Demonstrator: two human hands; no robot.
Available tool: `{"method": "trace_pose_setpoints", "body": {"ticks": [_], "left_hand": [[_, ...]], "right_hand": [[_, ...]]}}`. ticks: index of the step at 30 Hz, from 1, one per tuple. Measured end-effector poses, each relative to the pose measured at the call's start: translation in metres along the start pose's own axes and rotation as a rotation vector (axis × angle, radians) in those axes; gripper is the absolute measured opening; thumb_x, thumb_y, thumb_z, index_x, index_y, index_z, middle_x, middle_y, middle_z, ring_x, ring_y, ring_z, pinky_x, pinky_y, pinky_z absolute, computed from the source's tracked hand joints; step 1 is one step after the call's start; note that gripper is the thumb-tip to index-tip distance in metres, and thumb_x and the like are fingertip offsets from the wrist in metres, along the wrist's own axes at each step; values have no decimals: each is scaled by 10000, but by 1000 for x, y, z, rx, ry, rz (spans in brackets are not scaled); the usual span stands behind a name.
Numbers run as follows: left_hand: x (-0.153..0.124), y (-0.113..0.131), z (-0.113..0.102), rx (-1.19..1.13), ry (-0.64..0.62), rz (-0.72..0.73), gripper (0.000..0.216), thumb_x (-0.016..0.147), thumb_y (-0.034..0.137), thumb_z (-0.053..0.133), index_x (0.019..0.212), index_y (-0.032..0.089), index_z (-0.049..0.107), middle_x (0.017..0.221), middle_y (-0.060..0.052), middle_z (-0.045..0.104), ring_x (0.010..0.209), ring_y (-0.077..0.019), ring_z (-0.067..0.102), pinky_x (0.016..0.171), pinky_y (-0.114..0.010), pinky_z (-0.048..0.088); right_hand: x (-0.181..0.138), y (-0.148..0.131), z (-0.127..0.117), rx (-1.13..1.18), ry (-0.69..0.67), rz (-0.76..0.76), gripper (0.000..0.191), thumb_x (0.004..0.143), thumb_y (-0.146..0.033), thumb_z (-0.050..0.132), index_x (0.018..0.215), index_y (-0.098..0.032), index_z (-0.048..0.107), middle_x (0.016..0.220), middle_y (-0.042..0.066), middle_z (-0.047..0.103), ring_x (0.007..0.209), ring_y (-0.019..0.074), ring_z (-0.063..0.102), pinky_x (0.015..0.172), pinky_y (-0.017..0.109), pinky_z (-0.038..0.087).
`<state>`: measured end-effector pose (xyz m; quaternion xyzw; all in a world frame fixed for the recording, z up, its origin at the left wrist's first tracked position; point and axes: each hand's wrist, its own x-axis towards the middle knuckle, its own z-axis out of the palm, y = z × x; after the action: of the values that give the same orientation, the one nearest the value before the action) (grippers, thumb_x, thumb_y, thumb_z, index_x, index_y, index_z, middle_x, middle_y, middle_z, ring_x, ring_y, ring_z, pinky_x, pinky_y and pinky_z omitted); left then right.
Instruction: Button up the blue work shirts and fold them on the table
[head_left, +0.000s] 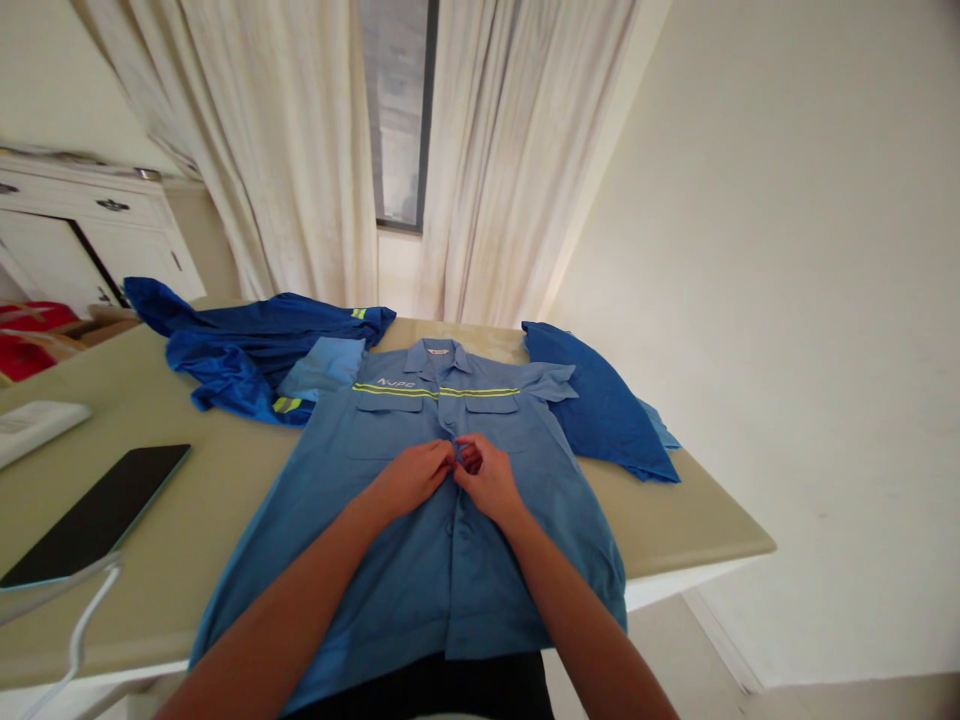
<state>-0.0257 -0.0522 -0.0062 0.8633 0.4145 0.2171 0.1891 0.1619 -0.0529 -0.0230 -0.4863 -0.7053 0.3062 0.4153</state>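
Observation:
A light blue work shirt (390, 500) with a yellow reflective stripe across the chest lies flat, front up, on a beige table (675, 510). Its hem hangs over the near edge. My left hand (415, 473) and my right hand (487, 478) meet at the middle of the shirt's button placket, just below the chest pockets. Both hands have their fingers pinched together on the placket fabric. Whatever small thing sits between the fingertips is hidden.
A crumpled dark blue garment (247, 350) lies at the back left, a folded dark blue one (607, 405) at the back right. A black tablet (97, 515) and a white cable (82, 620) lie at the left, near a white device (34, 425). Curtains and a white cabinet (97, 230) stand behind.

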Motion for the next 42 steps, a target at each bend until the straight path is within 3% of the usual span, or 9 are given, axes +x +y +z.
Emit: {"method": "trace_pose_setpoints", "body": {"ticks": [6, 11, 15, 23, 30, 37, 42], "left_hand": [[0, -3, 0, -7, -1, -5, 124, 933, 147, 537, 977, 234, 614, 1025, -57, 715, 953, -221, 680, 855, -310, 495], [-1, 0, 2, -29, 23, -60, 238, 943, 169, 538, 1165, 244, 580, 1041, -64, 732, 931, -229, 702, 814, -304, 498], [-2, -1, 3, -12, 32, 4, 292, 974, 182, 484, 1242, 251, 578, 1124, -79, 719, 1016, -243, 698, 881, -322, 500], [0, -4, 1, -83, 75, 4, 233, 907, 106, 478, 1006, 235, 646, 1004, -54, 733, 944, -221, 690, 857, -320, 489], [2, -5, 2, -286, 52, -114, 138, 898, 212, 574, 976, 211, 689, 875, -29, 745, 760, -185, 687, 717, -283, 495], [4, -14, -3, -151, -6, -147, 171, 861, 227, 627, 977, 193, 748, 905, -44, 744, 829, -208, 672, 750, -300, 469], [5, -19, 3, -126, 18, -175, 184, 781, 183, 670, 946, 192, 752, 949, -48, 738, 868, -214, 668, 778, -300, 475]], "right_hand": [[-1, -4, -3, -25, -26, 16, 378, 753, -158, 663, 1124, -220, 696, 815, 1, 725, 712, 176, 696, 687, 283, 553], [-1, -10, -5, 31, -24, 12, 224, 831, -189, 617, 1030, -234, 711, 816, 9, 761, 714, 182, 724, 681, 287, 562], [0, -6, -5, 65, 0, 17, 221, 857, -209, 597, 1051, -226, 701, 798, 8, 744, 693, 179, 709, 656, 286, 552], [1, 2, -2, 113, -112, 11, 374, 770, -134, 637, 1133, -216, 672, 858, -4, 718, 734, 152, 681, 682, 263, 531], [1, 5, 0, 49, -139, -16, 371, 766, -128, 659, 1125, -220, 663, 829, -18, 706, 713, 155, 660, 702, 273, 521], [3, 3, 0, 52, -149, 13, 402, 758, -123, 691, 1151, -200, 656, 810, -30, 716, 625, 126, 603, 628, 239, 473], [1, -8, 2, -85, -148, -61, 369, 772, -82, 648, 1119, -207, 668, 839, -28, 700, 609, 116, 568, 626, 235, 438]]}}
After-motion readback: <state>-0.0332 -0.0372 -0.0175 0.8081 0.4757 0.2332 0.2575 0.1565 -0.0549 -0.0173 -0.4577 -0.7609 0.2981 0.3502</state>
